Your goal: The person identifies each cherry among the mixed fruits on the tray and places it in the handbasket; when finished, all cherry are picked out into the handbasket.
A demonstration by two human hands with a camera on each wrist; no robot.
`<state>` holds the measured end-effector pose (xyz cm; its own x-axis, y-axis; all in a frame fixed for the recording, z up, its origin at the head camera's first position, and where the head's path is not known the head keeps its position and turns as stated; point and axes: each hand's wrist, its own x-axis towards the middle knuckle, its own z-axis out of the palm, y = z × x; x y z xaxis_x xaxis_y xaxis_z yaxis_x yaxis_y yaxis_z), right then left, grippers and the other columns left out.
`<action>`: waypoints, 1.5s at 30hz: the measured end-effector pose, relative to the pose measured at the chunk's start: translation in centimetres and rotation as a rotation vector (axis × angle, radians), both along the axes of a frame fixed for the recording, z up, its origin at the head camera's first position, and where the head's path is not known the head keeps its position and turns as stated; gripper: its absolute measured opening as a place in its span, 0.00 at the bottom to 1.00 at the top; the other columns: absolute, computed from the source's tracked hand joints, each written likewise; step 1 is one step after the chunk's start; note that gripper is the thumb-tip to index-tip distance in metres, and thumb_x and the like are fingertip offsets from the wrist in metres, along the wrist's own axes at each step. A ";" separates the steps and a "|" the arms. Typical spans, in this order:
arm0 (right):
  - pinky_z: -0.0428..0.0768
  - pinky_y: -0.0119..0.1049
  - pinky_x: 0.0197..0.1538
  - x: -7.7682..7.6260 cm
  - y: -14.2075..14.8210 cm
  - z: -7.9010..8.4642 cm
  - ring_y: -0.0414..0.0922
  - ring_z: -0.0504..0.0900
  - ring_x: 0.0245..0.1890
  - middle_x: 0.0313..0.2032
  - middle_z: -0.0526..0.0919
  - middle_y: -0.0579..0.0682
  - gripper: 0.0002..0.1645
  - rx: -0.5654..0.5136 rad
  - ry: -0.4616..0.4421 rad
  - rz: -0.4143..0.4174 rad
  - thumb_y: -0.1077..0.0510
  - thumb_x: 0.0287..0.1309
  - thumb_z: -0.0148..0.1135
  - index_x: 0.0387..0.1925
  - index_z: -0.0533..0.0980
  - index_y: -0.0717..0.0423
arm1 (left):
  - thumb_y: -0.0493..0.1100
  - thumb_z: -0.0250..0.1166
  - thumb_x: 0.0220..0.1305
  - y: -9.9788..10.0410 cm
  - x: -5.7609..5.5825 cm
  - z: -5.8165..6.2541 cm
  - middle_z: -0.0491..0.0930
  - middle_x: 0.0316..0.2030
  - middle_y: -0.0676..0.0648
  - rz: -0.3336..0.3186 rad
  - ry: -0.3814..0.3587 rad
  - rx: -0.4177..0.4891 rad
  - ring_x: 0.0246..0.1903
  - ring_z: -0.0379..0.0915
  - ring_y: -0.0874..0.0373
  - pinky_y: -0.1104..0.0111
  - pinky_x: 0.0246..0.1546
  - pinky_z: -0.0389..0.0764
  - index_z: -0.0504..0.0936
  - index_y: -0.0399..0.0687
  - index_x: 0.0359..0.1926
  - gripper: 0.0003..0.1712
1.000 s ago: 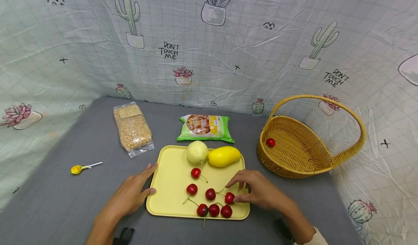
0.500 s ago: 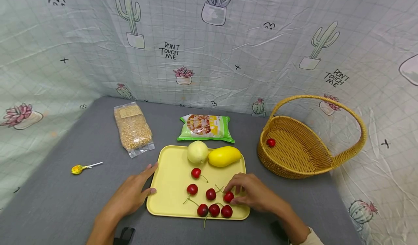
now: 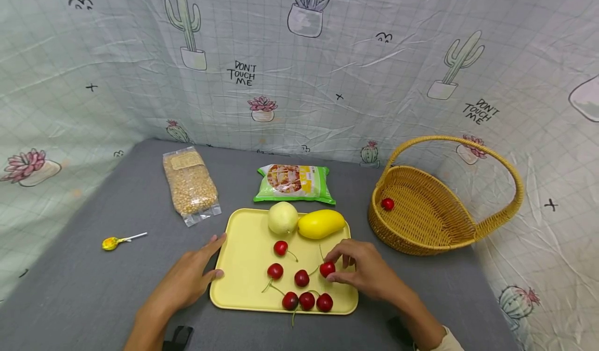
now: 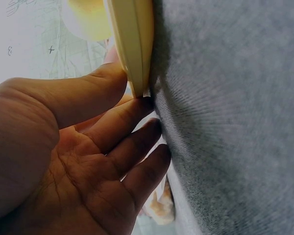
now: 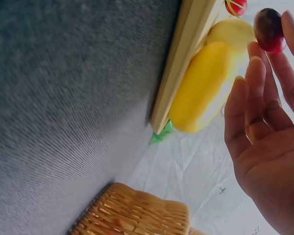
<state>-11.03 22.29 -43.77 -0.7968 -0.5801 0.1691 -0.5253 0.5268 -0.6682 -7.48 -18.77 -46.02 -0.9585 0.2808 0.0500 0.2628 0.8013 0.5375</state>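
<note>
My right hand [image 3: 369, 268] pinches a dark red cherry [image 3: 327, 269] between thumb and fingertips, over the right side of a yellow tray [image 3: 243, 273]. Its thin stem points up and away. In the right wrist view the cherry [image 5: 269, 30] is seen off the tray, with the other fingers loosely extended. My left hand [image 3: 189, 275] rests against the tray's left edge, thumb and index finger spread along it. The left wrist view shows the thumb [image 4: 95, 90] and fingertips at the tray rim [image 4: 130, 46]. Several more cherries [image 3: 306, 301] lie toward the tray's front and middle.
A pale green round fruit [image 3: 283, 218] and a yellow mango [image 3: 321, 224] sit at the tray's back. To the right stands a wicker basket [image 3: 423, 208] with one cherry [image 3: 387, 204] inside. Behind lie a green snack bag [image 3: 295, 183] and a kernel bag [image 3: 191, 184]; a lollipop [image 3: 110, 243] lies left.
My right hand has closed its fingertips on the rightmost cherry and lifted it slightly, away from the front row. The left hand stays at the tray edge.
</note>
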 end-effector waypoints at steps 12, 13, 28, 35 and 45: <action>0.82 0.33 0.35 -0.1 0.4 1.5 0.39 0.78 0.29 0.38 0.86 0.33 0.17 -0.031 0.129 -0.129 0.49 0.53 0.83 0.43 0.85 0.38 | 0.38 0.76 0.64 0.1 0.0 0.0 0.73 0.71 0.26 0.005 0.002 -0.005 0.64 0.77 0.28 0.37 0.61 0.79 0.68 0.39 0.78 0.45; 0.82 0.33 0.35 -0.1 0.4 1.7 0.38 0.78 0.29 0.38 0.86 0.33 0.17 -0.032 0.136 -0.136 0.50 0.52 0.84 0.43 0.85 0.38 | 0.38 0.76 0.64 0.1 0.0 0.0 0.73 0.71 0.26 0.005 0.000 -0.006 0.64 0.77 0.28 0.37 0.61 0.79 0.68 0.39 0.78 0.45; 0.84 0.39 0.34 -1.4 2.4 3.2 0.34 0.78 0.28 0.36 0.85 0.33 0.18 -0.041 0.197 -0.273 0.53 0.52 0.84 0.44 0.86 0.38 | 0.38 0.76 0.64 0.1 0.0 -0.1 0.73 0.70 0.25 0.006 -0.005 0.000 0.64 0.77 0.28 0.37 0.62 0.79 0.68 0.38 0.78 0.44; 0.81 0.31 0.33 -2.5 4.1 3.8 0.36 0.78 0.28 0.33 0.84 0.39 0.19 -0.070 0.241 -0.341 0.58 0.51 0.84 0.45 0.86 0.43 | 0.38 0.76 0.64 0.1 0.0 -0.1 0.73 0.70 0.25 0.004 0.006 0.002 0.64 0.78 0.27 0.37 0.62 0.79 0.69 0.38 0.78 0.44; 0.78 0.26 0.31 -4.4 6.4 3.9 0.37 0.76 0.27 0.34 0.87 0.48 0.18 -0.113 0.309 -0.427 0.62 0.52 0.84 0.45 0.86 0.48 | 0.38 0.76 0.64 0.2 0.0 0.0 0.73 0.70 0.25 0.002 -0.008 0.004 0.64 0.78 0.28 0.38 0.61 0.79 0.69 0.38 0.78 0.44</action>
<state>-15.40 28.71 -39.85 -0.8608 -0.1799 0.4761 -0.4616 0.6702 -0.5812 -7.52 -18.61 -46.00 -0.9594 0.2788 0.0436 0.2570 0.7995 0.5429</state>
